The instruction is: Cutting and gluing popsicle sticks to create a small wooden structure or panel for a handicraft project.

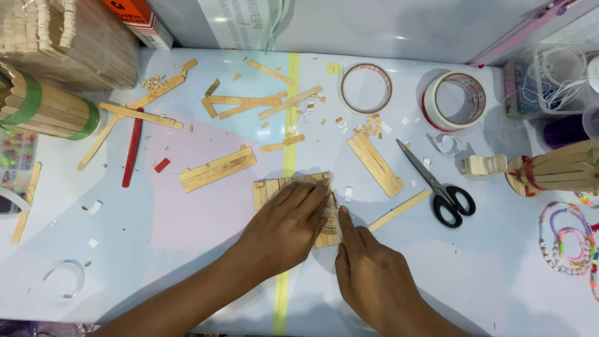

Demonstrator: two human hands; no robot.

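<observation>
Stick panel (pixel 274 187): flat square of pale wooden craft sticks laid side by side, faint curved pencil line on top. Lies mid-table (pixel 187 262), across a yellow tape strip (pixel 289 125). Left hand (pixel 284 231) spread flat on it, palm down, pinning it, fingers not curled round anything. Right hand (pixel 374 281) beside the panel's right edge, index finger extended, touching it; grasps nothing. Scissors (pixel 440 187) well to the right.
</observation>
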